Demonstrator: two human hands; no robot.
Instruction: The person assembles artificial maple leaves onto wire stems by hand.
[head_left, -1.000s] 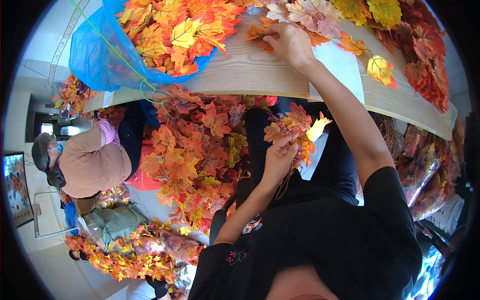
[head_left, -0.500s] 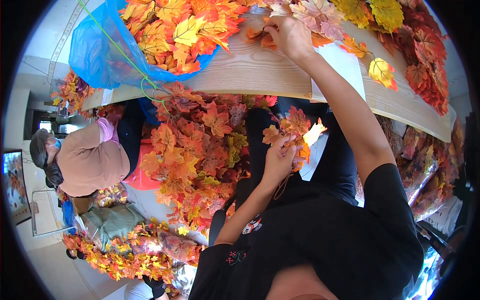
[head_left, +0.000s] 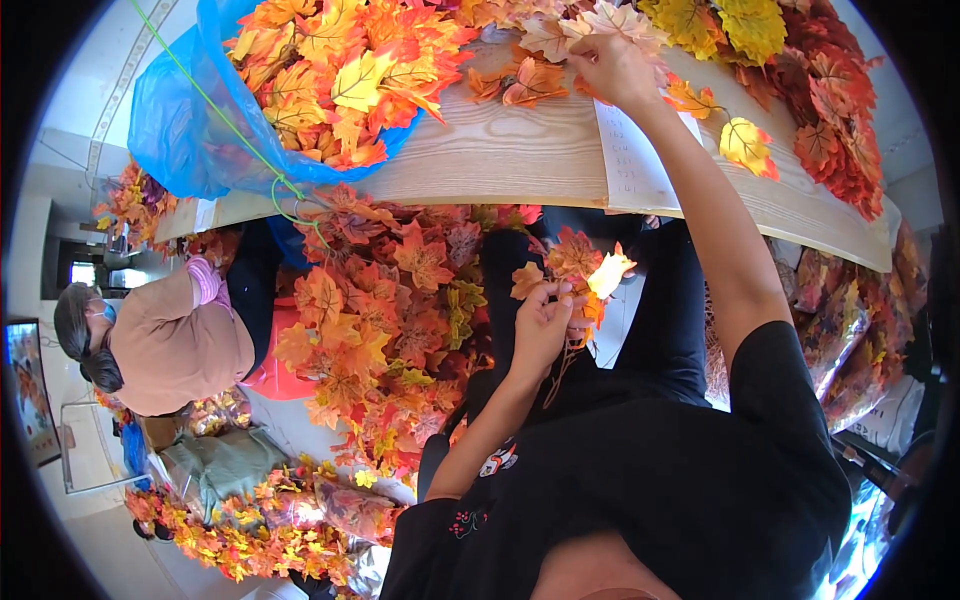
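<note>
My left hand (head_left: 541,332), in front of my lap, is closed round the thin stems of a small bunch of artificial maple leaves (head_left: 574,256). Orange leaves and a brightly lit yellow one stick out past its fingers, and brown stems trail below. Stretched over the table, my right hand (head_left: 618,70) pinches at the edge of a pale pink artificial leaf (head_left: 546,38) in a loose pile. Its fingertips are partly hidden. Beside it lie orange leaves (head_left: 535,83) and a paper sheet (head_left: 640,160) with handwriting, partly under my forearm.
A blue plastic bag (head_left: 172,135) full of orange-yellow leaves stands on the wooden table (head_left: 500,150), a green cord across it. Red leaves (head_left: 838,120) are stacked at right. A large leaf heap (head_left: 370,320) hangs below the table edge. A masked person (head_left: 180,340) sits at left.
My right hand has shifted slightly right to the pale leaves, leaving the orange leaves on the table. My left hand keeps its bunch. The whole view has shifted slightly.
</note>
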